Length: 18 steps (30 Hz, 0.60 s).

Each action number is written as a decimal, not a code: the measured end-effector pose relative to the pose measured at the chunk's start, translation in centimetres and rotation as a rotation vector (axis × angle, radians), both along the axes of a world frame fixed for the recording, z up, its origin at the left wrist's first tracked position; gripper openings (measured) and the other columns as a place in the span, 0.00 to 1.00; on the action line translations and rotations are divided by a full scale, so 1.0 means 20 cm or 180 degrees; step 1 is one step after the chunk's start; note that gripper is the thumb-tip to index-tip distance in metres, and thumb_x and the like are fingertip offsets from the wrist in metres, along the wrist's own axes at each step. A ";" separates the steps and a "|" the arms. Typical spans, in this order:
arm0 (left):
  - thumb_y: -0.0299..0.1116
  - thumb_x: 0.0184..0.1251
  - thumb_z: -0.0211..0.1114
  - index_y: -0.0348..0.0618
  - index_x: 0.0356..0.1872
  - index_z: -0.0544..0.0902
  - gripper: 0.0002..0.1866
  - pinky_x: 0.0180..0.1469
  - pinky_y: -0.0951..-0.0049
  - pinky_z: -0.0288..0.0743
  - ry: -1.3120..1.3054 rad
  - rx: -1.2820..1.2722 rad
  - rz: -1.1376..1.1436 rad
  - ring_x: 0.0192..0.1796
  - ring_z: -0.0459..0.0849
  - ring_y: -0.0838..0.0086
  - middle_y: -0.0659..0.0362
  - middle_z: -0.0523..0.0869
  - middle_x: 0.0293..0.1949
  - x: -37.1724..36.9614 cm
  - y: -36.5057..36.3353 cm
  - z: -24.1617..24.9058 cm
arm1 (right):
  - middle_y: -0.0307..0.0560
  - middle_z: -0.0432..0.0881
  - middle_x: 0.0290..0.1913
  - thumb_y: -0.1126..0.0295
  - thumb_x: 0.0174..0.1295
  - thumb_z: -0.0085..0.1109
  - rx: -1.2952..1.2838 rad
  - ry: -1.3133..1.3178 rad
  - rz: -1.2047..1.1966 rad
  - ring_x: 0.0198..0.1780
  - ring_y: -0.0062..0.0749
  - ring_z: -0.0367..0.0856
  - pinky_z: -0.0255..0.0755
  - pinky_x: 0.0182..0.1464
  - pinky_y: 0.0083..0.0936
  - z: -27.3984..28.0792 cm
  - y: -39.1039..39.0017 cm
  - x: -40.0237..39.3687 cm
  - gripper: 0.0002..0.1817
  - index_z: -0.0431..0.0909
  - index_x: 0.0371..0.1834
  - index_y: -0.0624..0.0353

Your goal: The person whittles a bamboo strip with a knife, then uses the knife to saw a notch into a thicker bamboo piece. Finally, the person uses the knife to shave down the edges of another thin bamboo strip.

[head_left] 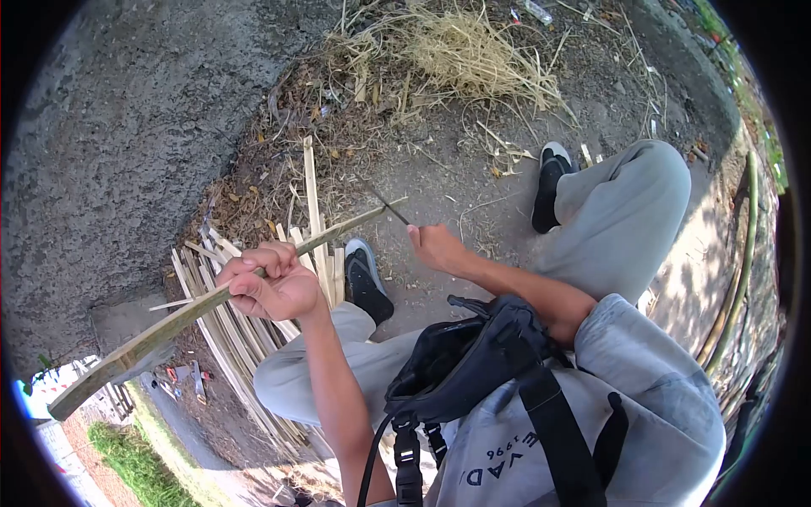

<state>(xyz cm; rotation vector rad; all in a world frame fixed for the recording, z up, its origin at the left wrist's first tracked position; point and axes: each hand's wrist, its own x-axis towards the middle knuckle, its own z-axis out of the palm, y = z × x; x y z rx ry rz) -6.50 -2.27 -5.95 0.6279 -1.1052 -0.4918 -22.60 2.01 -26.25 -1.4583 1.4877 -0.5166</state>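
My left hand [272, 281] is wrapped round a long bamboo strip [144, 345], which slants from the lower left up to the middle of the head view. My right hand [439, 250] grips a thin dark knife [391, 207]; its handle is mostly hidden by the fingers. The blade crosses the strip close to its narrow upper end and appears to touch it. Below and behind my left hand lies a bundle of split bamboo strips [221, 334], beside my left shoe [366, 283].
A pile of pale shavings [473, 55] lies on the dirt ground ahead. A rough concrete block [144, 144] stands on the left. Several tools [198, 380] rest on the ground at lower left. Long poles [743, 262] lie at the right. A black bag [465, 355] sits at my waist.
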 end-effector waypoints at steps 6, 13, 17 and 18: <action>0.49 0.76 0.50 0.42 0.36 0.67 0.19 0.16 0.81 0.50 0.0065 0.0115 0.0203 0.15 0.54 0.81 0.62 0.62 0.15 0.01 -0.03 0.02 | 0.70 0.76 0.22 0.55 0.73 0.38 -0.0374 -0.0433 0.0172 0.30 0.70 0.77 0.71 0.38 0.55 0.37 -0.08 0.06 0.26 0.77 0.35 0.69; 0.47 0.77 0.47 0.41 0.38 0.66 0.17 0.16 0.78 0.52 -0.0229 -0.0021 -0.0023 0.15 0.54 0.79 0.61 0.61 0.15 -0.08 0.12 0.03 | 0.66 0.74 0.19 0.60 0.72 0.43 -0.0990 -0.0982 0.0159 0.25 0.65 0.75 0.68 0.30 0.50 0.51 -0.02 0.06 0.20 0.74 0.29 0.66; 0.48 0.78 0.46 0.41 0.38 0.67 0.18 0.15 0.79 0.51 -0.0087 0.0032 0.0198 0.14 0.54 0.80 0.62 0.61 0.15 -0.07 0.13 0.02 | 0.65 0.73 0.17 0.62 0.72 0.44 -0.1130 -0.0838 0.0160 0.23 0.64 0.75 0.68 0.28 0.49 0.50 -0.02 0.04 0.20 0.74 0.27 0.65; 0.48 0.78 0.46 0.41 0.38 0.67 0.18 0.14 0.79 0.51 -0.0035 0.0063 0.0341 0.14 0.54 0.81 0.62 0.61 0.15 -0.07 0.11 0.01 | 0.65 0.73 0.17 0.63 0.72 0.44 -0.1101 -0.0837 0.0198 0.23 0.64 0.75 0.68 0.28 0.49 0.52 0.00 0.04 0.20 0.74 0.26 0.65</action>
